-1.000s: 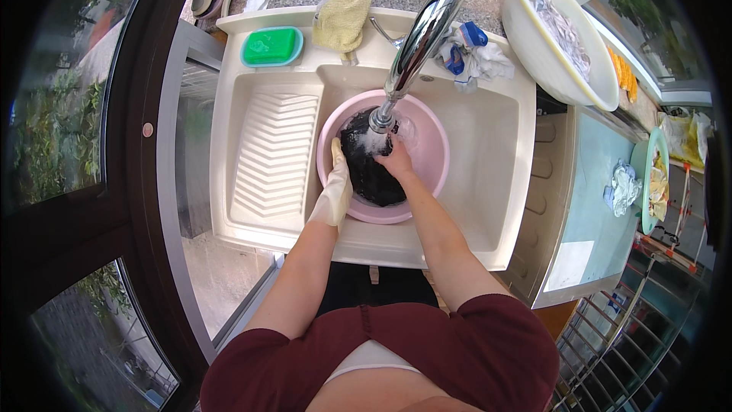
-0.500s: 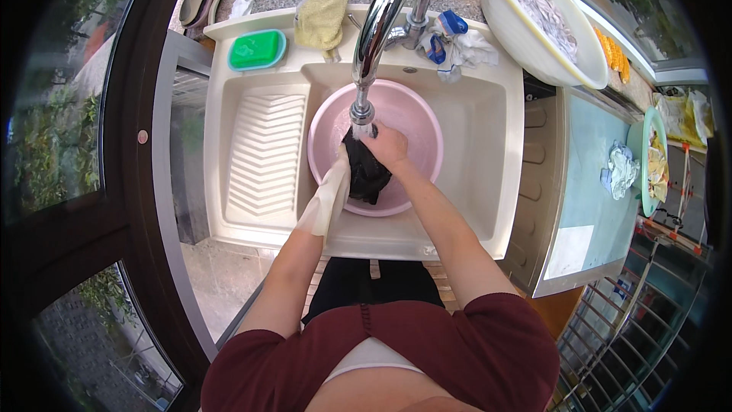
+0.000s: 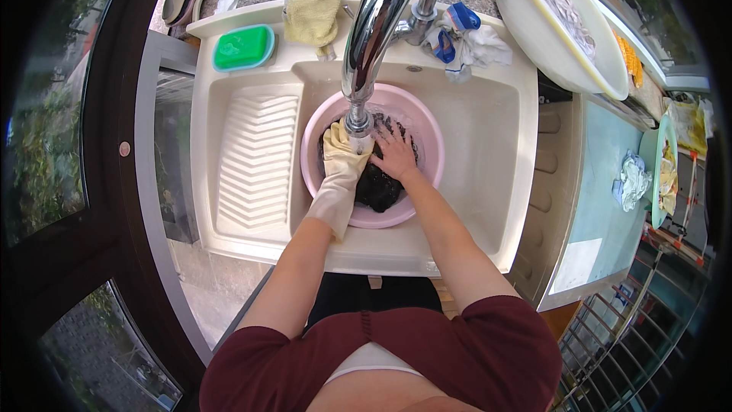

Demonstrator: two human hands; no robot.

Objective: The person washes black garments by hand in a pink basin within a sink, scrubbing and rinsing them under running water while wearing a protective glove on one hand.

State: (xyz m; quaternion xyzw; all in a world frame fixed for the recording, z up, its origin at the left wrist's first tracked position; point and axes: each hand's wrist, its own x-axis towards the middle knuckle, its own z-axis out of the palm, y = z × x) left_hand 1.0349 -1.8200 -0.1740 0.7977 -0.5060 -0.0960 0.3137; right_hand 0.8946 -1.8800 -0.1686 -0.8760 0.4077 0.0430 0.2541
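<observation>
Wet black cloth (image 3: 379,188) lies in water inside a pink round basin (image 3: 431,137), which stands in the cream sink. My left hand (image 3: 345,146), in a pale rubber glove, rests on the cloth's left side beneath the tap spout, its fingers stretched forward. Bare, my right hand (image 3: 395,151) presses on the cloth's right side with the fingers spread. Neither hand is wrapped round the cloth. Over the basin arches a chrome tap (image 3: 367,38), and water runs from its spout between my hands. The kind of black garment cannot be made out.
Left of the basin is the sink's ribbed washboard (image 3: 258,160). Along the back edge are green soap (image 3: 242,46) in a dish, a yellow washing mitt (image 3: 313,10) and white-and-blue cloths (image 3: 469,37). A large white basin (image 3: 549,46) of laundry leans at back right.
The black cloth has gone from bunched between my hands to spread low in the basin. My left hand moved forward onto it; my right hand opened and spread its fingers.
</observation>
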